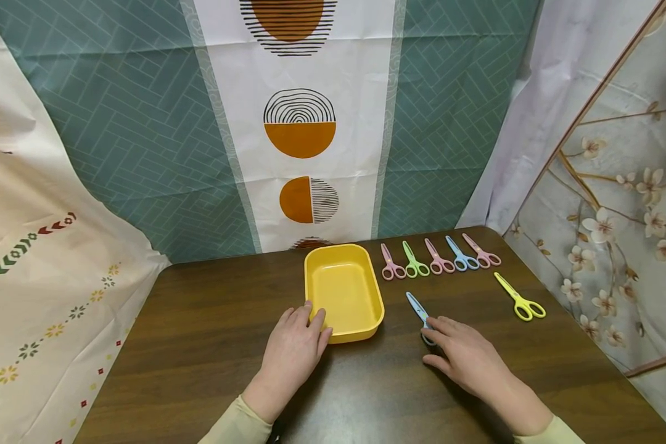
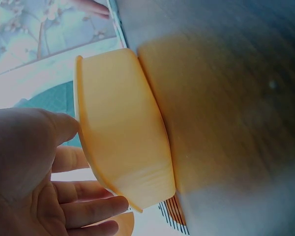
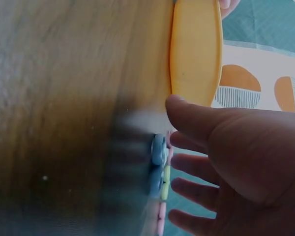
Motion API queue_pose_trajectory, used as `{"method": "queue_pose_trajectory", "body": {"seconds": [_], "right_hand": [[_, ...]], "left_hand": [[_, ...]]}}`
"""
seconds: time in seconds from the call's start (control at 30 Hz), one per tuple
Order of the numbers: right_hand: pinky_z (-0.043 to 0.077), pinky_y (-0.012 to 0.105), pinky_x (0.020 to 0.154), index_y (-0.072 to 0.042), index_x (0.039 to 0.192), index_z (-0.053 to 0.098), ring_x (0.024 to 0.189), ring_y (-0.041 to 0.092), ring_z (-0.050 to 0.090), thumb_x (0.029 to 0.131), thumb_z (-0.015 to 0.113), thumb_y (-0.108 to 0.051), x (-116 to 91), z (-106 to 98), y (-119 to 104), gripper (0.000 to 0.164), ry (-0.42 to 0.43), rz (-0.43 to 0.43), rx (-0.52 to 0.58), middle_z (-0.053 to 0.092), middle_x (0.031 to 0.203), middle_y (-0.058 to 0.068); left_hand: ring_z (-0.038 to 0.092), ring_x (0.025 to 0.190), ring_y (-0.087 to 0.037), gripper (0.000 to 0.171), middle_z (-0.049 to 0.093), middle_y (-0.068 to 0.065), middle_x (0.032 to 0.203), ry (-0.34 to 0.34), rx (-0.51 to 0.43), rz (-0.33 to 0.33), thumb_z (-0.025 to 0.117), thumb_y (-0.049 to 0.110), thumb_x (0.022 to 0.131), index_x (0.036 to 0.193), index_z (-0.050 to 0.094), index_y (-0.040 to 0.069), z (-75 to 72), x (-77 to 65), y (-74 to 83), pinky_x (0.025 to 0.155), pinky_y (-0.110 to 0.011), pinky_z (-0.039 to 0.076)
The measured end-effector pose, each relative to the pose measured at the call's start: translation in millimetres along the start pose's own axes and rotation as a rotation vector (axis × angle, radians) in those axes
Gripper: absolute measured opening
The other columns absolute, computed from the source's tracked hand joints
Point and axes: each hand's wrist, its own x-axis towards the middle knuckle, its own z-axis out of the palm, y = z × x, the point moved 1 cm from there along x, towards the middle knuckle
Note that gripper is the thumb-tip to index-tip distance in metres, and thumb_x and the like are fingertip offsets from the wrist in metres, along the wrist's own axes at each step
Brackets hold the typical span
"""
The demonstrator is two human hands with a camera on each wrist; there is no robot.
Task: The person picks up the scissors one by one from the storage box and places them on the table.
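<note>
A yellow rectangular tray (image 1: 344, 299) sits on the table. My left hand (image 1: 294, 348) rests on its near left corner, thumb at the rim and fingers fairly straight. In the left wrist view, the thumb tip of the left hand (image 2: 34, 167) meets the tray's rim (image 2: 78, 98). My right hand (image 1: 466, 354) is over a pair of light blue scissors (image 1: 417, 306), its fingers spread above the handles, which it partly hides. In the right wrist view the scissors' blue handles (image 3: 159, 150) stand just beyond the loosely extended fingers of the right hand (image 3: 236, 157).
Pink (image 1: 393, 270), green (image 1: 416, 266) and blue scissors (image 1: 464, 260), with two more pink pairs, lie in a row at the back right. Yellow scissors (image 1: 524, 306) lie near the right edge. Patterned curtains (image 1: 305, 142) hang behind the dark wooden table (image 1: 216, 345).
</note>
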Motion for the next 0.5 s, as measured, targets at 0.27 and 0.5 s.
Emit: {"method": "queue_pose_trajectory", "body": {"seconds": [0.27,0.5], "right_hand": [[0.052,0.062,0.112,-0.006,0.141,0.074,0.140,0.043,0.062,0.096,0.087,-0.039,-5.0,0.6,-2.7,0.057,-0.044,0.000,0.011,0.067,0.150,0.018],[0.051,0.062,0.112,-0.007,0.145,0.071,0.141,0.042,0.061,0.096,0.086,-0.039,-5.9,2.2,-2.7,0.060,-0.050,0.007,0.022,0.065,0.152,0.018]], "left_hand": [[0.077,0.110,-0.038,0.038,0.074,-0.026,0.125,-0.007,-0.007,-0.012,0.079,0.035,0.104,0.126,0.078,0.003,0.2,0.1,-0.4,0.105,-0.054,0.059],[0.077,0.109,-0.038,0.038,0.074,-0.025,0.124,-0.006,-0.008,-0.010,0.079,0.035,0.104,0.126,0.078,0.004,1.2,-0.3,-0.6,0.104,-0.054,0.059]]}}
